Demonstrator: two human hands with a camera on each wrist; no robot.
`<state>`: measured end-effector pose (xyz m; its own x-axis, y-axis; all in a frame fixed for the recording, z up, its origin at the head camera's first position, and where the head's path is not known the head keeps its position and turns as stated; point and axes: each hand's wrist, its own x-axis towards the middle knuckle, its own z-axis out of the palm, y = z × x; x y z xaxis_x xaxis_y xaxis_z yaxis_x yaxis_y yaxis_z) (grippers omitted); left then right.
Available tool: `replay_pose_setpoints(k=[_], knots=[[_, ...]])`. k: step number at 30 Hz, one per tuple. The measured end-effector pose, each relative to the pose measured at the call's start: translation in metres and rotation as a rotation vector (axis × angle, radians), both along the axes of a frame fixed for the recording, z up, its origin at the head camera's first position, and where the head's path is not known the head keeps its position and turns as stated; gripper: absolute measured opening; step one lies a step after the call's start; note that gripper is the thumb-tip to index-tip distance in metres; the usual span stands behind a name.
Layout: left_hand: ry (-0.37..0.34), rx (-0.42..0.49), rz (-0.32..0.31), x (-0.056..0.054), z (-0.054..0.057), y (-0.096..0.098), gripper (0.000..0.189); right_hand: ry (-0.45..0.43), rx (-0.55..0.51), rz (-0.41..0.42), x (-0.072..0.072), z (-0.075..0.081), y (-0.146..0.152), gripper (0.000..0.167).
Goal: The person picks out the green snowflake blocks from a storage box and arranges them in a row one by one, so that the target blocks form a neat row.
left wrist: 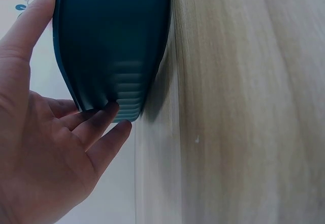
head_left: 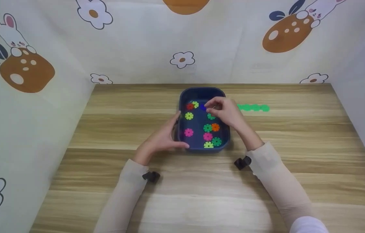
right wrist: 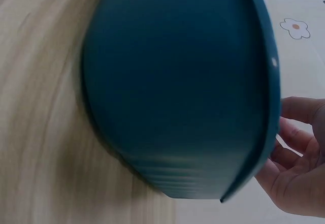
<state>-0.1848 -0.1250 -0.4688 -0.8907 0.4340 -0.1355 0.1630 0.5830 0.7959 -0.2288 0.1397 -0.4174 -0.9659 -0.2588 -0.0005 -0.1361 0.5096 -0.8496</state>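
Observation:
A dark blue plastic box with rounded corners holds several notched plastic discs, including a pink disc and an orange disc. My left hand holds its near left corner, thumb over the near rim. In the left wrist view the fingers reach around the ribbed outer wall. My right hand reaches over the far right rim, thumb and index finger bent and slightly apart beside a blue disc. In the right wrist view the box wall hides the fingertips.
A row of joined green discs lies on the wooden table to the right of the box. Behind the table hangs a patterned cloth. A white panel stands at the right.

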Motion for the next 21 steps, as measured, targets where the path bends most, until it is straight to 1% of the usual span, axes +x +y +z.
replay_pose_setpoints(k=[6,10,15,21], knots=[[0.028,-0.003,-0.015,0.000,0.001,-0.001,0.123,-0.036,0.013,0.072,0.002,-0.007,-0.011,0.023],[0.034,-0.003,-0.021,0.000,0.001,-0.001,0.123,-0.081,0.080,0.106,0.003,-0.013,-0.018,0.030],[0.031,-0.015,-0.017,0.000,0.001,-0.001,0.123,-0.121,0.147,0.136,0.002,-0.021,-0.024,0.036],[0.025,-0.028,-0.016,0.000,0.002,0.000,0.122,-0.202,0.175,0.152,0.001,-0.033,-0.029,0.037]])
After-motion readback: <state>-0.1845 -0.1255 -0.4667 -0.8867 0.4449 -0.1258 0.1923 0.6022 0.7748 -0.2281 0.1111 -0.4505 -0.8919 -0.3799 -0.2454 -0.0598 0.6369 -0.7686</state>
